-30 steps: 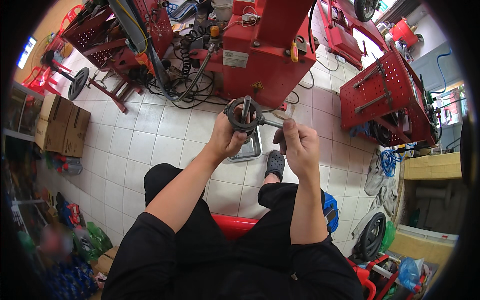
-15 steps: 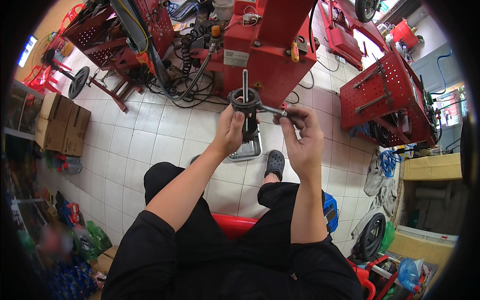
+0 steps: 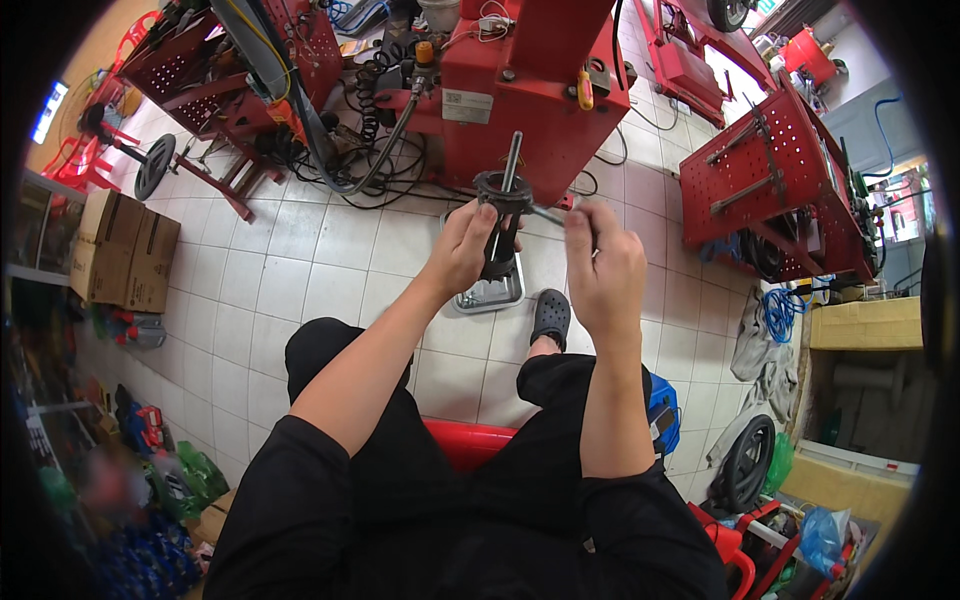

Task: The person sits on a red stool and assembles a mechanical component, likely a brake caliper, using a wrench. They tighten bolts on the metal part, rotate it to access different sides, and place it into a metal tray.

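My left hand (image 3: 463,246) is wrapped around a dark, greasy cylindrical metal part (image 3: 500,255) with a wider ring at its top, held upright above the floor. Through the ring stands a thin silver rod (image 3: 514,150), tilted a little to the right. A slim metal bar (image 3: 546,215) runs out from the ring toward the right. At the bar's outer end my right hand (image 3: 606,262) is closed, its fingers hiding that end. Below the part, a grey metal tray (image 3: 478,300) lies on the tiles; the part covers some of it.
A red machine (image 3: 535,100) stands just beyond my hands, with black cables and a hose (image 3: 390,165) to its left. On the right is a red perforated tool cart (image 3: 750,190). Cardboard boxes (image 3: 120,245) are at the left. A red seat (image 3: 468,443) shows between my legs.
The silver rod has gone from upright to leaning right, and the ring has shifted slightly right. My right hand has turned, its fingers now more closed over the bar's end.
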### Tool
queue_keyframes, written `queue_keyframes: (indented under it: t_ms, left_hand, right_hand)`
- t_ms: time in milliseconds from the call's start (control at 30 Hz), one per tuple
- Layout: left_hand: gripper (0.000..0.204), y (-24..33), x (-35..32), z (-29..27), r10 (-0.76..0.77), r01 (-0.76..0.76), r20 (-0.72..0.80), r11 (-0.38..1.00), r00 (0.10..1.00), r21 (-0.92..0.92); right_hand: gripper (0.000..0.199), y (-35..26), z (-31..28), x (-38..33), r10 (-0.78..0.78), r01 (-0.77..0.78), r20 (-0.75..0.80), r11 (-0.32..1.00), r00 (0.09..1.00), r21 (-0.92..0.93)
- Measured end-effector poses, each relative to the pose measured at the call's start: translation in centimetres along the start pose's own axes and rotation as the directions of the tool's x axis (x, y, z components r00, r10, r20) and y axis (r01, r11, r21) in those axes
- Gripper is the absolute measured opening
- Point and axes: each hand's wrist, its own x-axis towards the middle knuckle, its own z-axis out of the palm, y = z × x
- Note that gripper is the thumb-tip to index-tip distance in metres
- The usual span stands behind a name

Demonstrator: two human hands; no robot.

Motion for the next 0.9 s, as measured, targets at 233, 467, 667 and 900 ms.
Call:
queue_keyframes:
  t_ms: [233, 467, 667, 900]
  left_hand:
    - [0.046, -0.5, 0.3, -0.1, -0.108, 0.108, 0.006, 0.981, 0.994, -0.160]
    - [0.048, -0.6, 0.3, 0.0, -0.159, 0.163, 0.036, 0.976, 0.987, -0.143]
    - [0.050, 0.1, 0.4, 0.4, -0.222, 0.227, 0.049, 0.958, 0.974, -0.175]
    - [0.051, 0.3, 0.8, 0.8, -0.413, 0.405, 0.030, 0.870, 0.910, -0.281]
  right_hand:
    - [0.018, 0.4, 0.5, 0.1, -0.061, 0.067, -0.067, 0.994, 0.996, 0.086]
    - [0.023, 0.2, 0.3, 0.3, -0.083, 0.098, -0.086, 0.976, 0.993, 0.194]
    - [0.020, -0.2, -0.4, 0.1, 0.140, -0.137, 0.079, 0.990, 0.987, -0.042]
    - [0.024, 1.3, 0.5, 0.1, 0.009, -0.011, 0.012, 0.988, 1.000, 0.152]
